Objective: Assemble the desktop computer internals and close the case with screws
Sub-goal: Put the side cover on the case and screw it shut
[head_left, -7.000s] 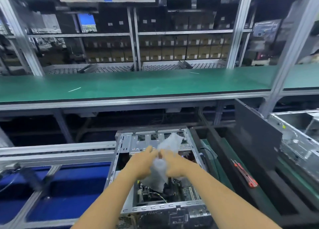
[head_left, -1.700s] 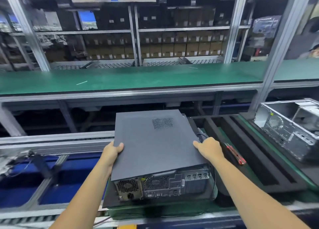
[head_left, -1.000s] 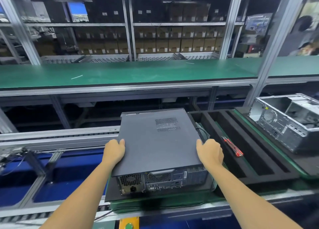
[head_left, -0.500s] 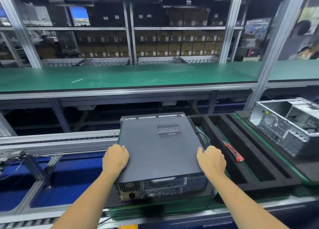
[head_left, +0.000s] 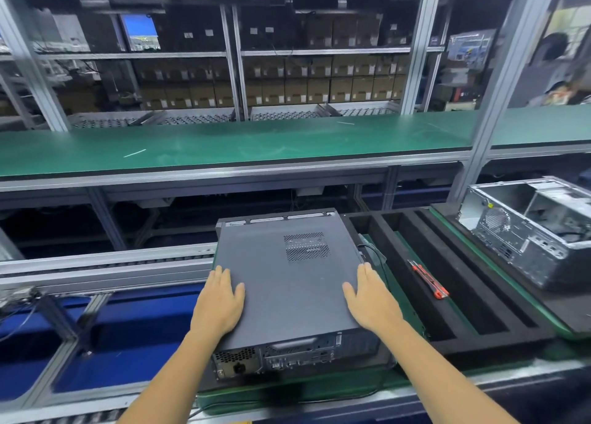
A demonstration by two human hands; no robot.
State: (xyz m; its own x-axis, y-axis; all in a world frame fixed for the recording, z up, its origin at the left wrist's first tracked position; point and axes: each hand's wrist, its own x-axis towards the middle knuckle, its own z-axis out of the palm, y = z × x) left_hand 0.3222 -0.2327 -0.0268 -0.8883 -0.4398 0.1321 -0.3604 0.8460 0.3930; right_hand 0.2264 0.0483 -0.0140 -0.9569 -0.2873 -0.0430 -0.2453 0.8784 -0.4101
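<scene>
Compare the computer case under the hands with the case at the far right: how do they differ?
The computer case under the hands is closed by a dark grey side panel with a vent grille; the case at the far right is open, its bare metal interior showing. The left hand and right hand lie flat on the near one; nothing touches the far one. Both lie on their sides, rear ports facing the camera.
</scene>
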